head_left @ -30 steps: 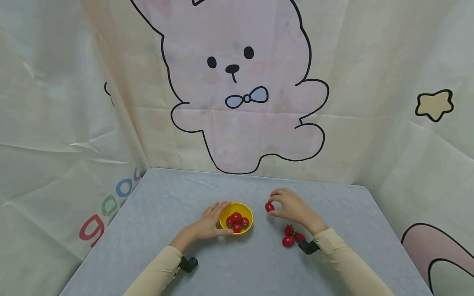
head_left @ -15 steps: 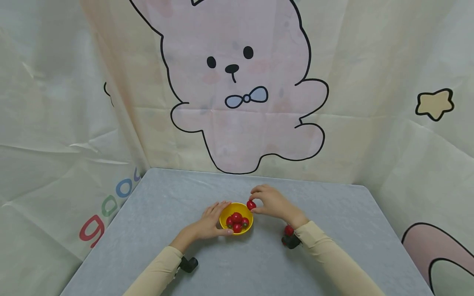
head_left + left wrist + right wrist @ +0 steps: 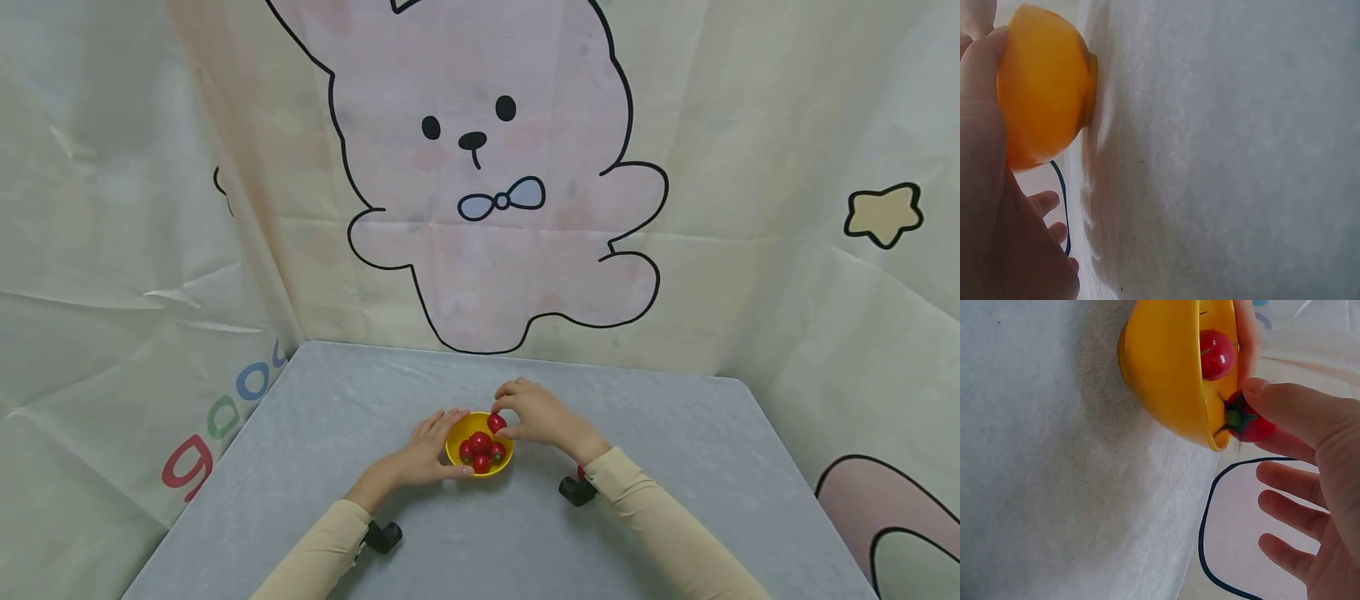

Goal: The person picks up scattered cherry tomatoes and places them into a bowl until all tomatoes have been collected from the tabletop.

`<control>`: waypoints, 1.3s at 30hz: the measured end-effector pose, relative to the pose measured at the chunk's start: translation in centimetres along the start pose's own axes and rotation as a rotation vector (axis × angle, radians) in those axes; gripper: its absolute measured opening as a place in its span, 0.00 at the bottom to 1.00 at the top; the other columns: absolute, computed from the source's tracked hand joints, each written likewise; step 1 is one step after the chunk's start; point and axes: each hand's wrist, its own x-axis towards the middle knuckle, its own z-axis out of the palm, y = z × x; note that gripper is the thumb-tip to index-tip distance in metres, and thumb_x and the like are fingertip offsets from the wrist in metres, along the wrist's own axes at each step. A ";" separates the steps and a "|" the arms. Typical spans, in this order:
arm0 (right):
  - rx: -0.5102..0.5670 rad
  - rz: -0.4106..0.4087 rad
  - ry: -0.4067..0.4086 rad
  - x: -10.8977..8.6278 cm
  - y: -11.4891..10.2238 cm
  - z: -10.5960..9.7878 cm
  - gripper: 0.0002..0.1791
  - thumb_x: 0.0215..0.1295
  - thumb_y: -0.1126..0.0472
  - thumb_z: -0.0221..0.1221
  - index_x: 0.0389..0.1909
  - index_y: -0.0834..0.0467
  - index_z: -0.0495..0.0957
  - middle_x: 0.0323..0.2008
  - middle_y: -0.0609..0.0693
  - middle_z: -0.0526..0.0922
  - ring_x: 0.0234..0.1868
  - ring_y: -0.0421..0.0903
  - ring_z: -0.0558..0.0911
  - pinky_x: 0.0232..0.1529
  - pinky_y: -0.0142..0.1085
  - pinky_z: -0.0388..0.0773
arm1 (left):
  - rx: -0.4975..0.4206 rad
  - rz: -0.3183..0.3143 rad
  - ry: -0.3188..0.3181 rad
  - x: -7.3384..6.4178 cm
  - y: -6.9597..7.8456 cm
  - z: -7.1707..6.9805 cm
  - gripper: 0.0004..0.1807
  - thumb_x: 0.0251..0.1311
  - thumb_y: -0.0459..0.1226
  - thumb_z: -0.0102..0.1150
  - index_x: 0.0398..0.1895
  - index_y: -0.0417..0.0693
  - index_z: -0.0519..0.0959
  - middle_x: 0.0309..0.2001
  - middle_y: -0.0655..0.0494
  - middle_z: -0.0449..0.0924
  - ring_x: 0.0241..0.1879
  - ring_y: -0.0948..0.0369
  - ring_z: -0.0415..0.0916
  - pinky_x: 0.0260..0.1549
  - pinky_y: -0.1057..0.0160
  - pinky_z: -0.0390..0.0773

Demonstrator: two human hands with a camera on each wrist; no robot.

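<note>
Over on the counter point(image 3: 450, 550), the left hand point(image 3: 423, 458) lies spread against the bowl point(image 3: 474, 422), thumb at its rim. The right hand point(image 3: 536, 414) pinches a tomato point(image 3: 497, 423) at the bowl's rim, with more tomatoes point(image 3: 480, 442) lying inside.

Two hands point(image 3: 427, 454) point(image 3: 536, 415), one yellow bowl point(image 3: 473, 423), two wrist cameras point(image 3: 384, 538) point(image 3: 577, 492) — at least six red tomatoes point(image 3: 480, 442) in view.
</note>
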 end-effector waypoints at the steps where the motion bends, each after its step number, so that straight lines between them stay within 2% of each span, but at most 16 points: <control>1: 0.001 -0.006 0.004 0.0 0.0 0.1 0.18 0.56 0.47 0.70 0.46 0.50 0.85 0.54 0.50 0.82 0.56 0.49 0.77 0.62 0.49 0.76 | -0.003 -0.001 0.001 0.0 0.0 0.0 0.55 0.53 0.67 0.60 0.79 0.64 0.46 0.80 0.50 0.46 0.79 0.41 0.41 0.74 0.32 0.43; 11: 0.015 -0.010 0.027 -0.5 0.6 0.2 0.20 0.56 0.48 0.71 0.47 0.54 0.85 0.53 0.50 0.82 0.55 0.50 0.77 0.60 0.49 0.76 | -0.012 -0.001 0.001 0.0 -0.1 0.1 0.55 0.53 0.67 0.61 0.79 0.64 0.47 0.80 0.49 0.46 0.79 0.40 0.41 0.74 0.32 0.42; 20: 0.009 -0.006 0.052 -2.1 1.5 -0.7 0.17 0.56 0.51 0.71 0.45 0.53 0.85 0.51 0.51 0.83 0.54 0.51 0.78 0.57 0.50 0.78 | -0.015 -0.009 -0.002 -0.1 0.0 0.1 0.55 0.53 0.68 0.61 0.79 0.65 0.46 0.80 0.50 0.46 0.79 0.41 0.41 0.74 0.33 0.42; 25: 0.013 0.026 0.079 -3.8 2.6 -1.0 0.16 0.56 0.50 0.71 0.45 0.51 0.85 0.51 0.50 0.83 0.54 0.51 0.79 0.57 0.50 0.78 | -0.007 0.000 0.004 -0.1 0.0 0.1 0.55 0.53 0.67 0.61 0.79 0.65 0.46 0.80 0.49 0.47 0.79 0.41 0.41 0.74 0.34 0.43; 32: 0.018 0.067 0.097 -7.0 4.9 -0.6 0.18 0.56 0.52 0.71 0.45 0.55 0.85 0.51 0.51 0.83 0.54 0.52 0.78 0.55 0.51 0.79 | -0.011 0.006 0.007 0.0 -0.3 0.2 0.55 0.53 0.67 0.61 0.79 0.63 0.46 0.80 0.49 0.46 0.79 0.40 0.41 0.74 0.33 0.43; 39: 0.048 0.125 0.094 -10.2 6.0 -0.1 0.16 0.57 0.54 0.70 0.45 0.55 0.85 0.50 0.51 0.83 0.54 0.53 0.78 0.58 0.52 0.77 | -0.005 -0.012 0.001 0.1 -0.3 0.2 0.56 0.52 0.68 0.60 0.79 0.65 0.45 0.81 0.52 0.45 0.79 0.43 0.40 0.75 0.35 0.42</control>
